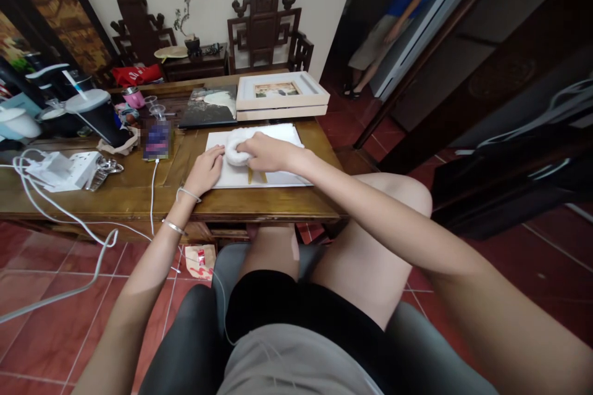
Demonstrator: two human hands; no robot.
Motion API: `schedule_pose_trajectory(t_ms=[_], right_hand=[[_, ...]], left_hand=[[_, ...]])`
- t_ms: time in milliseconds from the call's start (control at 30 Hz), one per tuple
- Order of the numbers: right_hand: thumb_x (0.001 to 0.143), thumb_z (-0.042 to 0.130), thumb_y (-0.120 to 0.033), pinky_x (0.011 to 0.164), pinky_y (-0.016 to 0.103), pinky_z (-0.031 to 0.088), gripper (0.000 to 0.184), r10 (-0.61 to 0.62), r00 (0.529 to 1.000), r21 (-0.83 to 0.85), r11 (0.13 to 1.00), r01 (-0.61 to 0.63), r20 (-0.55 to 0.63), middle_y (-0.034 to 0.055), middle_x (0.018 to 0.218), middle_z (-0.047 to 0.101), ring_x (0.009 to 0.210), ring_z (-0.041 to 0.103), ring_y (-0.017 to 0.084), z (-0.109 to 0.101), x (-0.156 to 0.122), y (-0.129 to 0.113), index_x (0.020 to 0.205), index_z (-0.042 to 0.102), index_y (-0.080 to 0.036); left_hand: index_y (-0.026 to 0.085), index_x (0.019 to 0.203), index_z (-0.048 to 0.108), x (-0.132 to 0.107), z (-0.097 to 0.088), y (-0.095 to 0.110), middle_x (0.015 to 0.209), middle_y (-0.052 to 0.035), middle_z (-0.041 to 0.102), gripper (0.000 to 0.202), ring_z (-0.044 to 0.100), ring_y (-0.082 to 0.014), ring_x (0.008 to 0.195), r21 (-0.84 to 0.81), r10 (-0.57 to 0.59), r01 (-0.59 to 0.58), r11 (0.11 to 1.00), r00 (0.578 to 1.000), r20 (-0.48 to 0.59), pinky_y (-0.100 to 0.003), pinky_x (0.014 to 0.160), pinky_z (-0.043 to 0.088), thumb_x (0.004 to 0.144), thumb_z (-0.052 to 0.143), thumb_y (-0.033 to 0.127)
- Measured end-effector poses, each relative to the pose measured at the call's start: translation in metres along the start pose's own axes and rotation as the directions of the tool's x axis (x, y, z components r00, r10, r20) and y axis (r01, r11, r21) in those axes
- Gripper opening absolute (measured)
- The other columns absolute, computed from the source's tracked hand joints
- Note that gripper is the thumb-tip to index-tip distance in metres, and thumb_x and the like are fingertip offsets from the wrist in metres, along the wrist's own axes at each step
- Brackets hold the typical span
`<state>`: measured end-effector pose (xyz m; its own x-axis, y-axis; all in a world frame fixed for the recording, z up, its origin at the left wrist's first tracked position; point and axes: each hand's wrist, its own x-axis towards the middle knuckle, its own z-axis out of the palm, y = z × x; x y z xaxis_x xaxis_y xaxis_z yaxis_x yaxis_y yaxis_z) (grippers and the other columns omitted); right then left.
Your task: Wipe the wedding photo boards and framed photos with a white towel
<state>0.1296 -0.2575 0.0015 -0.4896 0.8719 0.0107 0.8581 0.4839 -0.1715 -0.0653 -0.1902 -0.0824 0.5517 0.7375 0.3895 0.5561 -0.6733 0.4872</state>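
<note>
My right hand (266, 151) is closed on a bunched white cloth (237, 142), fluffy in look, with fingers pushed into it. The cloth rests on a white board (282, 178) that lies flat on the wooden table. Two small yellowish strips (257, 177) show on the board just below that hand. My left hand (207, 168) lies flat across the board's left edge, its fingers stretched out, the tips next to the cloth. What lies under the cloth and the right palm is hidden.
Behind the board are a dark panel (208, 106) with a white patch and a pale framed picture (282, 95). Leftward are a phone (156, 139) on a cable, a white power strip (76, 171) and a black cup (99, 114). A person (398, 18) stands beyond the table.
</note>
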Motion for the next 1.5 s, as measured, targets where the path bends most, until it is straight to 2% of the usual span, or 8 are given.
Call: schedule_pose_trajectory(t_ms=[200,300,500,667,900,1067,1267,1500], right_hand=[[0.084,0.044,-0.005,0.073,0.034,0.040,0.034,0.099,0.989,0.010,0.995,-0.098,-0.109,0.0250,0.116,0.064,0.097,0.062,0.031,0.011,0.043,-0.006,0.113,0.063,-0.006],[0.084,0.046,-0.004,0.074,0.033,0.040,0.034,0.020,0.995,0.016,1.000,-0.019,-0.095,0.0217,0.115,0.066,0.097,0.062,0.029,0.017,0.038,-0.028,0.112,0.064,-0.010],[0.075,0.046,0.001,0.065,0.030,0.033,0.023,-0.360,0.933,0.110,0.928,0.357,0.008,0.0070,0.078,0.065,0.072,0.055,0.019,0.009,-0.016,-0.049,0.083,0.061,-0.015],[0.075,0.047,-0.001,0.067,0.029,0.033,0.018,-0.274,0.962,0.096,0.957,0.274,-0.012,0.0032,0.073,0.061,0.071,0.052,0.018,-0.004,-0.010,-0.020,0.075,0.056,-0.017],[0.084,0.046,-0.005,0.075,0.033,0.040,0.031,0.066,0.990,0.017,0.998,-0.065,-0.126,0.0225,0.111,0.066,0.095,0.062,0.029,0.013,0.050,-0.005,0.110,0.064,-0.007],[0.081,0.045,-0.001,0.074,0.032,0.039,0.034,-0.084,0.993,0.013,0.996,0.085,-0.086,0.0181,0.102,0.070,0.092,0.063,0.026,0.023,0.021,-0.032,0.106,0.066,-0.010],[0.072,0.046,0.001,0.064,0.029,0.032,0.023,-0.289,0.955,0.074,0.956,0.284,0.072,0.0059,0.072,0.062,0.071,0.054,0.019,-0.001,-0.033,-0.038,0.080,0.059,-0.016],[0.076,0.047,-0.006,0.069,0.030,0.035,0.019,0.034,0.999,0.030,0.999,-0.033,-0.034,0.0103,0.085,0.069,0.076,0.056,0.021,-0.010,0.026,0.013,0.083,0.062,-0.014]], left_hand=[[0.017,0.126,0.062,0.004,-0.003,-0.003,0.132,-0.0102,0.066,0.047,0.059,-0.0243,0.126,-0.252,-0.130,0.072,0.965,0.967,-0.219,-0.039,0.111,0.041,0.098,0.036,0.045],[0.019,0.135,0.054,0.011,-0.005,-0.015,0.142,-0.0112,0.059,0.059,0.054,-0.0221,0.134,-0.493,-0.267,0.079,0.867,0.908,-0.323,-0.036,0.112,0.041,0.099,0.027,0.057],[0.020,0.140,0.049,0.013,-0.008,-0.023,0.147,-0.0120,0.054,0.071,0.048,-0.0210,0.139,-0.617,-0.402,0.184,0.765,0.885,-0.235,-0.037,0.110,0.044,0.099,0.007,0.061],[0.023,0.138,0.051,0.008,-0.007,-0.010,0.150,-0.0111,0.052,0.067,0.044,-0.0234,0.142,-0.662,-0.455,0.238,0.711,0.873,-0.175,-0.042,0.108,0.045,0.100,0.012,0.062],[0.026,0.142,0.048,0.009,-0.008,-0.015,0.152,-0.0112,0.049,0.089,0.042,-0.0257,0.143,-0.573,-0.423,0.267,0.775,0.893,-0.155,-0.044,0.108,0.046,0.088,0.005,0.081],[0.025,0.140,0.050,0.011,-0.005,-0.014,0.148,-0.0107,0.054,0.085,0.048,-0.0251,0.139,-0.599,-0.417,0.223,0.769,0.885,-0.205,-0.042,0.109,0.045,0.093,0.000,0.074],[0.019,0.135,0.057,0.009,0.002,-0.010,0.145,-0.0111,0.057,0.072,0.049,-0.0250,0.139,-0.631,-0.431,0.221,0.744,0.880,-0.200,-0.041,0.113,0.041,0.100,0.012,0.063],[0.013,0.119,0.068,0.003,0.003,-0.008,0.134,-0.0139,0.065,0.049,0.057,-0.0267,0.129,-0.082,-0.141,0.131,0.988,0.980,-0.142,-0.043,0.115,0.038,0.097,0.036,0.044]])
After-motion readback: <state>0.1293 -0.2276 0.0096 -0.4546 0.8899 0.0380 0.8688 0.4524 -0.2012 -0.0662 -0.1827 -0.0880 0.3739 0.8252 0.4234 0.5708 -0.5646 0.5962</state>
